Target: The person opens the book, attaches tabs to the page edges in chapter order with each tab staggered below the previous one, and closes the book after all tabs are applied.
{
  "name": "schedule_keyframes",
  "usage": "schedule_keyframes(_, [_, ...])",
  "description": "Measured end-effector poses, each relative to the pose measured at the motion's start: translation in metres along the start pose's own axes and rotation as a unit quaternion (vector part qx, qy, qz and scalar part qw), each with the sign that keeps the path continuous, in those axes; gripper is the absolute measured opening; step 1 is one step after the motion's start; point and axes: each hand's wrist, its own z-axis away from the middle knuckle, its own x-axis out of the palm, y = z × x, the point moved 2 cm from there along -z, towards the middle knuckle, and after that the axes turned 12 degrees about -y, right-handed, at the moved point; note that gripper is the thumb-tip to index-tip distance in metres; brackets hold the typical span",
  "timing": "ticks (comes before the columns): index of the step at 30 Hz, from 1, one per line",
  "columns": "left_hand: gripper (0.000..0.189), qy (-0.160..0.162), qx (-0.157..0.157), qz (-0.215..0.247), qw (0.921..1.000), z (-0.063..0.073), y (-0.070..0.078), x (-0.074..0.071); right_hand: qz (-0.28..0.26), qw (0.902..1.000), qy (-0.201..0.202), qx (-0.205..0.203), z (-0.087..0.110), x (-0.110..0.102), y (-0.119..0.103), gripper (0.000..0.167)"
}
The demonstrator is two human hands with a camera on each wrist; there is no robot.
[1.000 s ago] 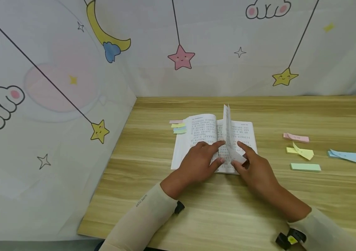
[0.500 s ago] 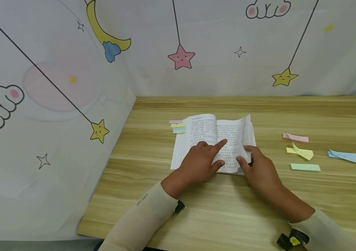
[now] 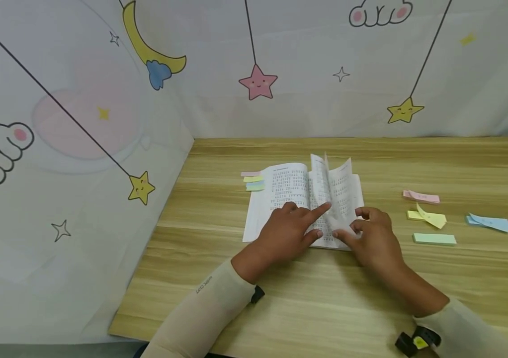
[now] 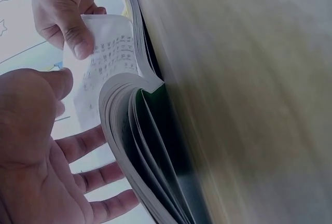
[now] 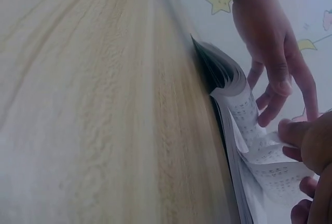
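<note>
An open book with printed pages lies on the table, its left part thick and curved. Lifted leaves stand up over the right half. My left hand rests on the left side, index finger stretched out to a raised leaf and the other fingers spread along the pages, as the left wrist view shows too. At the lower right of the book, my right hand pinches a page between thumb and curled fingers; its thumb lies on the printed side. Pink, yellow, blue and green sticky tabs jut from the left edge.
Right of the book lie pads of sticky tabs: pink, yellow, green and blue. The wooden table meets a cartoon-printed backdrop behind and at the left.
The right hand drew one standing leaf over to the right, then came back with more leaves now raised and fanned. The left hand has barely shifted, its index finger slightly farther right.
</note>
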Motion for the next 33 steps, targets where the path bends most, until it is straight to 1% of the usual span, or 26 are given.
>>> schedule_keyframes(3, [0.055,-0.002,-0.002,-0.013,0.9999,-0.001,0.001,0.001,0.005,0.9998,0.015,-0.014,-0.001,0.002,-0.002,0.034])
schedule_keyframes(5, [0.049,-0.001,-0.011,-0.005,0.9999,-0.002,0.000,0.002,0.007,0.9993,0.024,-0.027,-0.001,0.004,-0.002,0.034])
schedule_keyframes(8, [0.042,0.005,-0.029,0.027,0.9992,-0.003,-0.002,0.002,0.005,0.9975,0.038,-0.060,-0.002,0.007,-0.002,0.029])
schedule_keyframes(10, [0.042,0.014,-0.039,0.056,0.9976,-0.003,-0.003,0.002,0.001,0.9954,0.038,-0.087,-0.002,0.009,-0.002,0.026])
schedule_keyframes(12, [0.045,0.025,-0.045,0.074,0.9960,-0.004,-0.004,0.001,-0.003,0.9934,0.021,-0.112,-0.001,0.011,-0.003,0.025])
schedule_keyframes(14, [0.047,0.038,-0.048,0.082,0.9948,-0.004,-0.004,0.000,-0.003,0.9913,-0.009,-0.132,0.000,0.013,-0.003,0.025])
schedule_keyframes(16, [0.047,0.049,-0.051,0.083,0.9941,-0.005,-0.005,-0.001,-0.005,0.9879,-0.040,-0.150,0.001,0.016,-0.004,0.025])
schedule_keyframes(18, [0.043,0.063,-0.056,0.076,0.9935,-0.006,-0.005,-0.001,-0.005,0.9839,-0.061,-0.168,0.003,0.017,-0.004,0.025])
schedule_keyframes(20, [0.035,0.078,-0.064,0.072,0.9923,-0.006,-0.005,-0.002,-0.006,0.9802,-0.064,-0.187,0.005,0.018,-0.005,0.026])
schedule_keyframes(21, [0.031,0.089,-0.071,0.072,0.9909,-0.005,-0.006,-0.002,-0.008,0.9797,-0.059,-0.191,0.006,0.018,-0.005,0.027])
schedule_keyframes(22, [0.028,0.101,-0.082,0.074,0.9887,-0.004,-0.006,-0.002,-0.011,0.9810,-0.051,-0.187,0.006,0.018,-0.005,0.030])
schedule_keyframes(23, [0.027,0.113,-0.097,0.075,0.9860,-0.003,-0.007,-0.004,-0.018,0.9830,-0.041,-0.178,0.006,0.017,-0.005,0.035])
schedule_keyframes(24, [0.029,0.119,-0.119,0.077,0.9827,-0.002,-0.009,-0.004,-0.034,0.9865,-0.032,-0.157,0.006,0.016,-0.005,0.042])
schedule_keyframes(26, [0.027,0.116,-0.181,0.074,0.9738,0.001,-0.014,-0.005,-0.091,0.9923,-0.016,-0.083,0.005,0.012,-0.004,0.065])
schedule_keyframes(27, [0.025,0.105,-0.216,0.066,0.9684,0.004,-0.017,-0.006,-0.124,0.9915,-0.011,-0.038,0.004,0.009,-0.002,0.077])
schedule_keyframes(28, [0.023,0.093,-0.246,0.053,0.9632,0.006,-0.019,-0.007,-0.157,0.9875,-0.008,0.006,0.004,0.006,0.001,0.087])
schedule_keyframes(29, [0.021,0.077,-0.270,0.034,0.9592,0.008,-0.022,-0.007,-0.192,0.9802,-0.009,0.047,0.003,0.003,0.003,0.095])
schedule_keyframes(30, [0.020,0.060,-0.284,0.017,0.9568,0.010,-0.025,-0.007,-0.224,0.9706,-0.015,0.086,0.003,0.000,0.005,0.101])
schedule_keyframes(31, [0.021,0.050,-0.283,0.000,0.9579,0.012,-0.026,-0.008,-0.249,0.9610,-0.024,0.117,0.003,-0.002,0.008,0.104])
schedule_keyframes(32, [0.024,0.047,-0.265,-0.015,0.9630,0.012,-0.028,-0.008,-0.270,0.9525,-0.035,0.137,0.002,-0.004,0.011,0.104])
schedule_keyframes(33, [0.026,0.049,-0.232,-0.022,0.9714,0.012,-0.027,-0.008,-0.276,0.9477,-0.049,0.152,0.002,-0.006,0.013,0.103])
